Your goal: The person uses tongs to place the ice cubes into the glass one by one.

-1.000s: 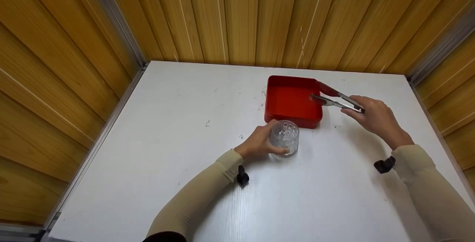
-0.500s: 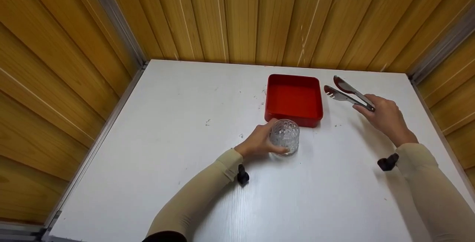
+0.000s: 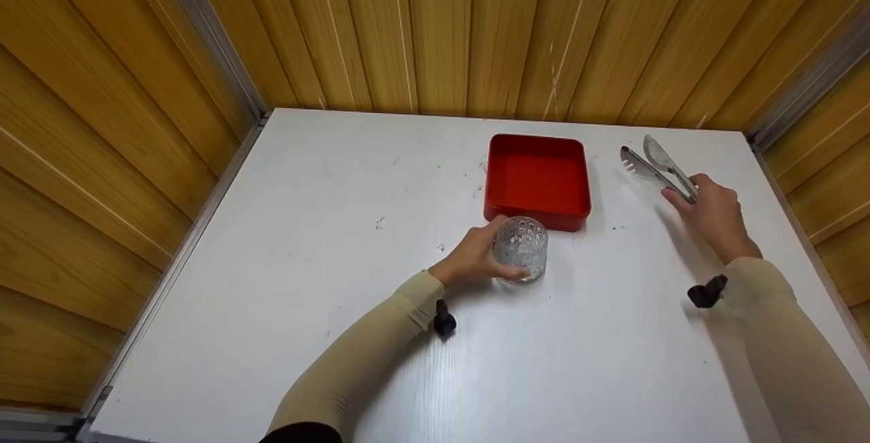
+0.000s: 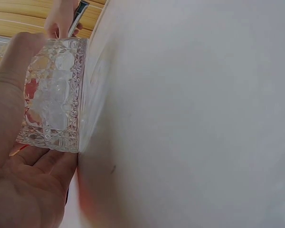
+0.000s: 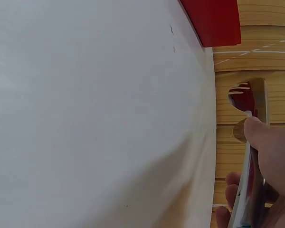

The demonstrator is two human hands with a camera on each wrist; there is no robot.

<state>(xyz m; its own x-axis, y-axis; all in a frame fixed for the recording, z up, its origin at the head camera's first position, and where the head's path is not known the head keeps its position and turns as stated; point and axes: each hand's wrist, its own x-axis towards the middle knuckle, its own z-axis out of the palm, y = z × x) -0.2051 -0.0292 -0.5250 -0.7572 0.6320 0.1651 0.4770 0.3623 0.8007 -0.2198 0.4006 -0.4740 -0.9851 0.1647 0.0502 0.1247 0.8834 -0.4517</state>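
Observation:
My left hand holds a clear patterned glass tumbler, fingers and thumb round its sides. Upright on the white table, the glass stands just in front of a square red box. From the left wrist view I cannot tell whether anything lies inside the cut-glass wall. To the right of the box, my right hand grips metal tongs near their hinged end. The tongs' arms are spread apart, one tip slotted like a fork, with nothing between them, raised above the table.
Wood-patterned panels wall in the table at the back and both sides. Dark scuff marks dot the white top. A small black device sits at each wrist.
My right hand has drawn the tongs from over the red box's right edge away to the right. The left hand and the glass have stayed in place.

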